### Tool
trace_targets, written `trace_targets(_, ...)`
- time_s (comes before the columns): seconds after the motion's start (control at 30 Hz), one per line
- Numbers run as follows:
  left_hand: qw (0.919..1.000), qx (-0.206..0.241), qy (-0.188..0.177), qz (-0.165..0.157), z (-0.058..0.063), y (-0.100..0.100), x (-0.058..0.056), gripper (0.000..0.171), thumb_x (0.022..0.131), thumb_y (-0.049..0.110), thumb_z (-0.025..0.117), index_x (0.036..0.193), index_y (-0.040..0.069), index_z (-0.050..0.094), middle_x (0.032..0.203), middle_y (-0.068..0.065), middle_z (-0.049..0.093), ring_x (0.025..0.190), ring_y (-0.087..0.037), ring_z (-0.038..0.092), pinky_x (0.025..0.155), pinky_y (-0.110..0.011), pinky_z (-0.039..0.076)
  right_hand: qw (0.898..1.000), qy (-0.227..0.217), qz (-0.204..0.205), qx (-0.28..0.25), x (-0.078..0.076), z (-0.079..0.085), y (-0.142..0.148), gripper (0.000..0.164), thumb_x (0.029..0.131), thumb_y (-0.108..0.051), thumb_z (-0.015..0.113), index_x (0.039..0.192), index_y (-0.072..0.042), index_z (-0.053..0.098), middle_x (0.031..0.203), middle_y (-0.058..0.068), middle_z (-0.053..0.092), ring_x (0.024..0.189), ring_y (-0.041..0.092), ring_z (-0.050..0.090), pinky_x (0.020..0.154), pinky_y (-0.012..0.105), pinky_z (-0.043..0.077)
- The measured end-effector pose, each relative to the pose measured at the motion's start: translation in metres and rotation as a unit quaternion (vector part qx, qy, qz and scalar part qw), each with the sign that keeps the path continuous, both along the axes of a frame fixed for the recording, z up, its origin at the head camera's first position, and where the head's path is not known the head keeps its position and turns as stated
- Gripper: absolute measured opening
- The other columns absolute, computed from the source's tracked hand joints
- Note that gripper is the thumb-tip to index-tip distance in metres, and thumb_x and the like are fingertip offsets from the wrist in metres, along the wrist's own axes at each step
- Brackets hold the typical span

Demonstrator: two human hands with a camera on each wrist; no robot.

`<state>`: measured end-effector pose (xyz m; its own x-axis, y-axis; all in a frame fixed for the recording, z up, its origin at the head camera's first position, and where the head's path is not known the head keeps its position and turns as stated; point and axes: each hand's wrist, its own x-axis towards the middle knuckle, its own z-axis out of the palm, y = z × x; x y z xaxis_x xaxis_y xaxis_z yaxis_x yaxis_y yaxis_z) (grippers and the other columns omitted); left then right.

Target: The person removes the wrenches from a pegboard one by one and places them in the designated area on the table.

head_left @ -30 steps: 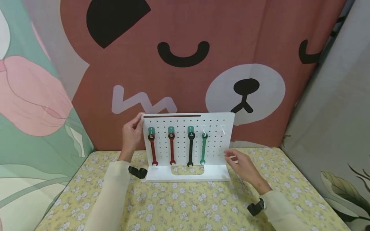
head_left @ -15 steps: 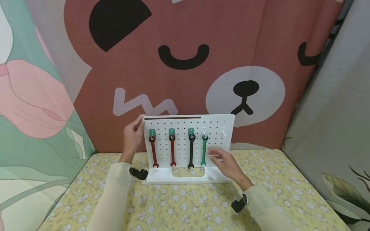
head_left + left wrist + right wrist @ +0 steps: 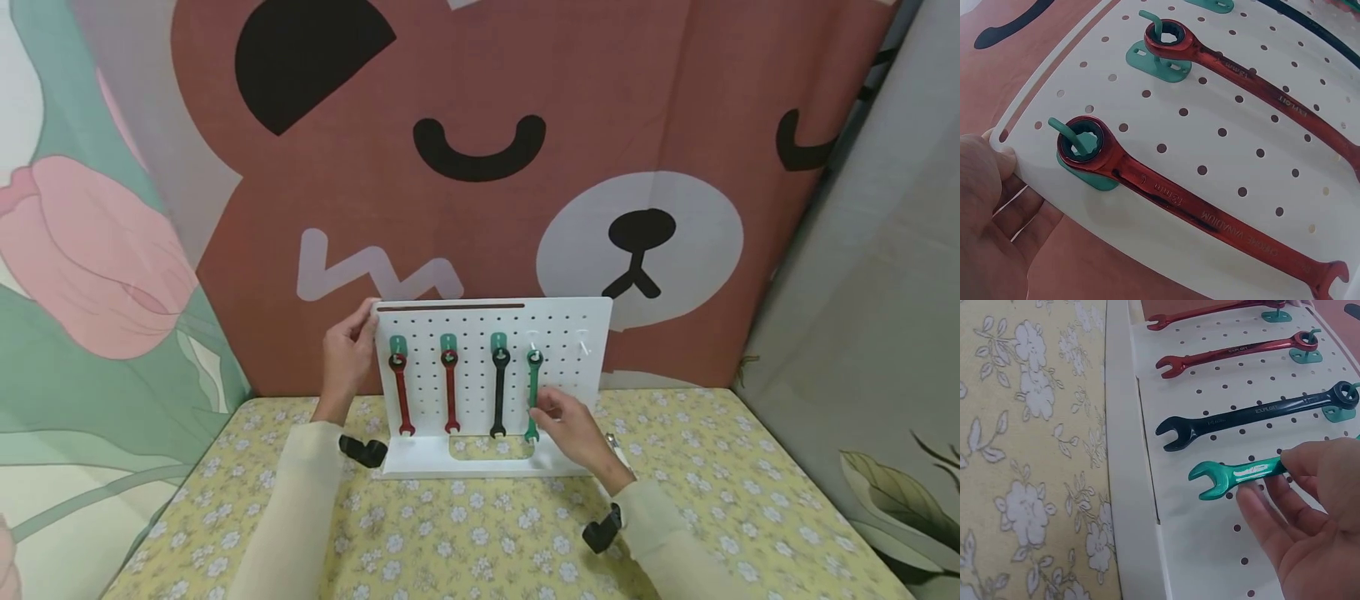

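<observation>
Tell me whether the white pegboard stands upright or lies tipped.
Upright: in the head view, the white pegboard rises from its base, wrenches hanging down its front; the left hand grips its upper corner.

Can count two red wrenches (image 3: 402,400) (image 3: 451,396), one black wrench (image 3: 498,396) and one green wrench (image 3: 1244,473), four in all. Also three green hooks (image 3: 398,342) (image 3: 448,342) (image 3: 498,340) and two clear hooks (image 3: 533,340) (image 3: 582,347), making five, plus one white pegboard (image 3: 425,392). Then one bench (image 3: 450,550), two grips (image 3: 348,354) (image 3: 567,427), two pale sleeves (image 3: 292,500) (image 3: 667,533) and two black wrist cameras (image 3: 363,451) (image 3: 602,530), one each side
</observation>
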<state>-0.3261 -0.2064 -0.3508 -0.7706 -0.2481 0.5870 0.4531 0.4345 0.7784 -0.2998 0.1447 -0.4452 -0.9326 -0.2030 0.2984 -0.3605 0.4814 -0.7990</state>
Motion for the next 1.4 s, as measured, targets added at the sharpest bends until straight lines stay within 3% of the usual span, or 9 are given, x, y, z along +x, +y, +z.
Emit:
trace_targets(0.13,1.0,-0.001,0.005,-0.002,0.0,0.0,-0.001,0.036,0.107,0.016,0.06,0.142,0.01,0.063,0.144,-0.003,0.058,0.085,-0.027,0.058,0.061,-0.018,0.039,1.0,-0.014,0.016,-0.022,0.002,-0.002,0.001,0.005,0.102,-0.01,0.067,0.107,-0.011,0.066,0.097,0.002,0.067,0.09,0.021,0.069,0.08,0.043,0.057)
trace_targets(0.4,1.0,0.0,0.006,-0.003,0.0,0.001,-0.001,0.037,0.107,0.014,0.059,0.143,0.008,0.062,0.146,-0.006,0.056,0.098,-0.023,0.062,0.066,-0.017,0.041,0.995,-0.031,0.053,-0.081,0.01,-0.001,0.004,0.029,0.102,-0.005,0.064,0.131,-0.001,0.061,0.103,0.012,0.066,0.089,0.027,0.069,0.082,0.052,0.057)
trace_targets(0.57,1.0,0.0,-0.002,-0.003,0.0,0.001,-0.001,0.037,0.108,0.015,0.058,0.144,0.009,0.061,0.145,-0.005,0.057,0.095,-0.026,0.063,0.065,-0.018,0.042,0.992,-0.049,0.063,-0.094,0.017,0.001,0.008,0.041,0.104,-0.01,0.064,0.142,-0.001,0.054,0.108,0.017,0.064,0.092,0.03,0.069,0.08,0.044,0.059)
trace_targets(0.7,1.0,-0.002,-0.002,-0.002,-0.001,0.001,-0.001,0.038,0.108,0.015,0.057,0.145,0.009,0.061,0.146,-0.005,0.056,0.103,-0.024,0.065,0.068,-0.016,0.044,0.989,-0.073,0.065,-0.113,0.022,0.005,0.009,0.049,0.103,-0.011,0.065,0.149,-0.002,0.048,0.111,0.017,0.062,0.095,0.031,0.068,0.078,0.04,0.059)
trace_targets(1.07,0.9999,-0.003,0.011,-0.002,0.001,0.002,-0.002,0.037,0.108,0.013,0.057,0.144,0.007,0.061,0.146,-0.006,0.057,0.107,-0.025,0.065,0.071,-0.014,0.045,0.976,-0.101,0.096,-0.167,0.028,0.019,0.012,0.051,0.1,-0.005,0.066,0.148,0.0,0.049,0.11,0.02,0.062,0.091,0.026,0.068,0.075,0.042,0.06)
trace_targets(1.4,1.0,0.002,0.005,-0.001,-0.001,0.002,-0.001,0.038,0.108,0.015,0.057,0.145,0.009,0.061,0.145,-0.006,0.058,0.109,-0.024,0.065,0.072,-0.015,0.046,0.976,-0.095,0.103,-0.168,0.033,0.027,0.016,0.049,0.099,-0.007,0.068,0.145,0.001,0.052,0.107,0.023,0.062,0.089,0.028,0.068,0.074,0.044,0.06)
